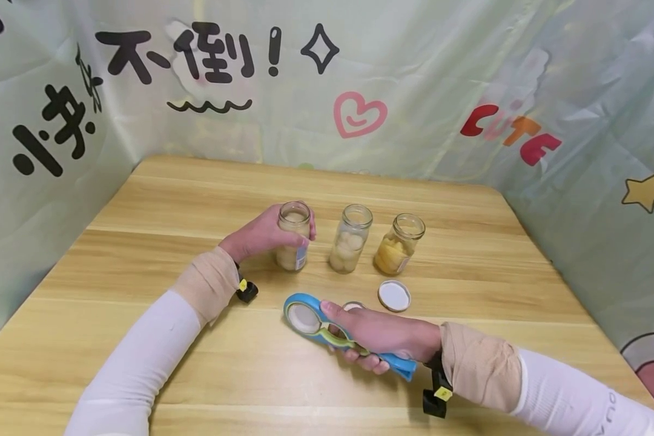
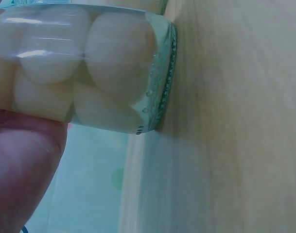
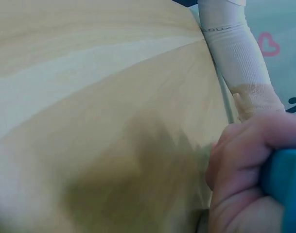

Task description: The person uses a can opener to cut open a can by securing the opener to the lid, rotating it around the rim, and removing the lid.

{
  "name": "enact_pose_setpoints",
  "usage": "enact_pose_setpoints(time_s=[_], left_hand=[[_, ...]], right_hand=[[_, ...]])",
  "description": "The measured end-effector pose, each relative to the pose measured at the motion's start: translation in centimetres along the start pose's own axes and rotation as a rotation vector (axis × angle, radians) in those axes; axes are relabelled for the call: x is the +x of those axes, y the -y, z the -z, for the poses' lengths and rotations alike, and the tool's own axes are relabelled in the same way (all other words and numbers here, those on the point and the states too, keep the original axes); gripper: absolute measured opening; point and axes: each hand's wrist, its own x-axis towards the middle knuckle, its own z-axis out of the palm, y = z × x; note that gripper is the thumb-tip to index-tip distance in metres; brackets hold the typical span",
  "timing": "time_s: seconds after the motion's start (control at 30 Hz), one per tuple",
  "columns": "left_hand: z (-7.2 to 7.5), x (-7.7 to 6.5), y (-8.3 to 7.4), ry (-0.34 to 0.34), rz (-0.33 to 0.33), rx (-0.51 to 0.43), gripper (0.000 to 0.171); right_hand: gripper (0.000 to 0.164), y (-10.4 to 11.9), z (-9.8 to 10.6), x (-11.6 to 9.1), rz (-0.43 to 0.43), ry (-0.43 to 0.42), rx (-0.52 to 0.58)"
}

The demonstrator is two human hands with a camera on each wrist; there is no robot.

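Observation:
My left hand [image 1: 264,233] grips an open glass jar [image 1: 294,257] with a label, its fingers behind and thumb in front. In the left wrist view, pale round pieces fill the jar [image 2: 113,53], and its base is right at the tabletop. My right hand [image 1: 387,333] holds a blue and green jar opener [image 1: 301,297] with ring-shaped holes, over the near part of the table. In the right wrist view, the fingers [image 3: 240,165] curl round its blue handle [image 3: 288,179].
Right of the held jar stand a lidless jar of pale balls [image 1: 347,248] and a lidless jar of yellow fruit [image 1: 395,251]. A lid [image 1: 394,295] lies white side up on the wooden table [image 1: 223,375]. Another lid [image 1: 353,306] is partly hidden behind my right hand. Printed cloth [image 1: 305,133] encloses the table.

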Motion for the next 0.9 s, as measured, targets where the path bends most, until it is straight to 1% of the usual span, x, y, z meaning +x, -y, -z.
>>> enact_pose_setpoints(time_s=[0.17,0.33,0.47,0.7,0.9], left_hand=[[0.06,0.02,-0.07,0.002,-0.011,0.003,0.025],[0.03,-0.03,-0.13,-0.002,-0.016,0.008,0.025],[0.01,-0.02,-0.25,-0.003,-0.016,0.005,0.024],[-0.05,-0.13,-0.49,-0.004,-0.008,-0.006,0.024],[-0.11,-0.06,-0.23,-0.005,-0.016,-0.024,0.027]], right_hand=[[0.082,-0.19,0.47,0.08,-0.042,0.023,0.122],[0.085,-0.48,0.89,0.1,-0.07,0.066,0.194],[0.085,-0.67,0.95,0.15,-0.058,0.107,0.204],[0.083,-0.67,1.01,0.16,-0.051,0.134,0.199],[0.081,-1.02,0.8,0.15,-0.059,0.144,0.211]])
